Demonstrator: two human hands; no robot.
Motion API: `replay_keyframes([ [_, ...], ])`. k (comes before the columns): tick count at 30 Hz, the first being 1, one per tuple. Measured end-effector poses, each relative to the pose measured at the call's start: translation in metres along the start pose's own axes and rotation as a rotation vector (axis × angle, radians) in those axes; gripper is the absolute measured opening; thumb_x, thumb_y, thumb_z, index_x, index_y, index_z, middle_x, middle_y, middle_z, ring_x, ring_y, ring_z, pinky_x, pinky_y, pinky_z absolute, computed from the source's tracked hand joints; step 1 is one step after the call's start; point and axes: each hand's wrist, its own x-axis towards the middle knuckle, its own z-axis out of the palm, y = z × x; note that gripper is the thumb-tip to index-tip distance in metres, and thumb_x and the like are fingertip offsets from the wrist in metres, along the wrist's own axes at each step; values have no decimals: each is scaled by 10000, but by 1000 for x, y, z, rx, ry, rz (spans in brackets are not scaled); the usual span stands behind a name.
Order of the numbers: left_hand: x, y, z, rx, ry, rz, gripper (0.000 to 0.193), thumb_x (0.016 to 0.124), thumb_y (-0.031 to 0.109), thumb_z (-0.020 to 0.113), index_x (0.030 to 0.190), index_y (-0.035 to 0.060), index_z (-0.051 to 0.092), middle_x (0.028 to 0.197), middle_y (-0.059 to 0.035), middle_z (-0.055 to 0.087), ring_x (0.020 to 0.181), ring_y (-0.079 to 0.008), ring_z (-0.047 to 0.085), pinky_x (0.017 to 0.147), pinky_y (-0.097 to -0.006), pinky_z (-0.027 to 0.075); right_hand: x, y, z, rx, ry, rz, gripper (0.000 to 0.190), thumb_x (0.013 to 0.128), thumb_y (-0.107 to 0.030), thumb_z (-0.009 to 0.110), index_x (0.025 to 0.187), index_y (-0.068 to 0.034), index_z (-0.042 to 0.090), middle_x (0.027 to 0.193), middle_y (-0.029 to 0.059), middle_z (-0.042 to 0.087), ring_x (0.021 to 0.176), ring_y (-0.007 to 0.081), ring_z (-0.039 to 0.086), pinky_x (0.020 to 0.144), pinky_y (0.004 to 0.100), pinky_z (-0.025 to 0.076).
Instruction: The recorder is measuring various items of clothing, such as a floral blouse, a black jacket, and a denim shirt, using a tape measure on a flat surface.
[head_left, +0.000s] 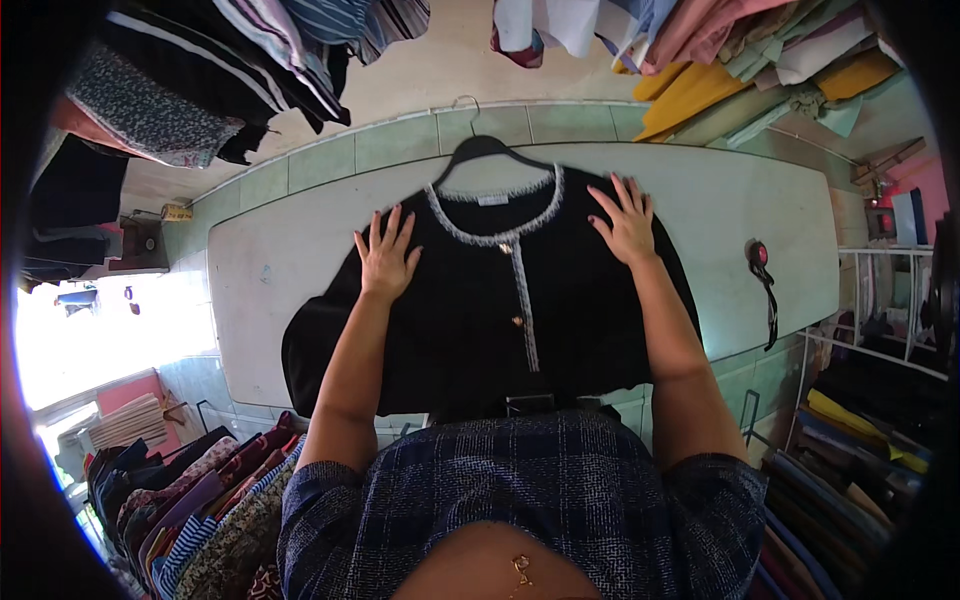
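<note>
A black garment (457, 315) with white fringed trim at the neckline and front placket lies spread on a pale table (720, 195). Two gold-coloured buttons (517, 321) show along the placket. Inside its neck sits a black hanger (487, 148), whose metal hook (469, 109) points away from me past the table's far edge. My left hand (387, 256) rests flat on the left shoulder area, fingers apart. On the right shoulder area lies my right hand (627, 223), also flat with fingers spread. The garment's lower part runs over the near table edge towards my body.
A red-and-black round object with a dark strap (759, 256) lies at the table's right. Clothes hang overhead at the far left (165, 112) and far right (697, 90). Racked garments (210, 517) stand near left; folded fabrics (855, 420) fill a white metal rack (862, 337) at right.
</note>
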Motion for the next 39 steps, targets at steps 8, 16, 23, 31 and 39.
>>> replay_keyframes([
  [8, -21, -21, -11, -104, 26, -139, 536, 890, 225, 553, 1393, 218, 368, 1498, -85, 242, 1388, -297, 196, 1066, -606, 126, 4, 40, -11, 215, 191, 5, 481, 789, -251, 666, 1247, -224, 523, 1316, 120, 467, 1221, 375, 410, 1011, 534, 307],
  [16, -208, -121, 5, 51, 34, -857, 414, 931, 338, 452, 1344, 316, 436, 1453, -15, 360, 1342, -301, 305, 991, -713, 149, -148, 278, -34, -555, 342, 678, 522, 861, -362, 576, 1315, -142, 443, 1260, 197, 516, 1166, 394, 451, 943, 522, 377],
  [23, -252, -114, -3, -133, 88, -1051, 492, 885, 294, 549, 1353, 254, 405, 1381, -84, 436, 1227, -334, 449, 1021, -510, 335, -148, 293, -39, 41, 126, 621, 511, 848, -378, 588, 1291, -165, 446, 1184, 170, 552, 1084, 338, 528, 894, 493, 430],
  [31, -244, -149, 0, -133, 70, -930, 549, 807, 70, 620, 1313, 202, 456, 1276, -124, 524, 1179, -319, 489, 987, -418, 391, -209, 278, -93, 1301, 664, 1292, 278, 834, -217, 632, 1054, -71, 545, 840, 90, 625, 666, 205, 618, 539, 300, 516],
  [39, -163, -125, -10, 124, 280, -992, 442, 825, 140, 576, 1256, 227, 523, 1335, -81, 469, 1238, -289, 429, 980, -484, 355, -457, 260, -198, -26, 671, 1263, 234, 842, -3, 503, 1011, -39, 660, 935, 92, 682, 887, 234, 648, 755, 310, 513],
])
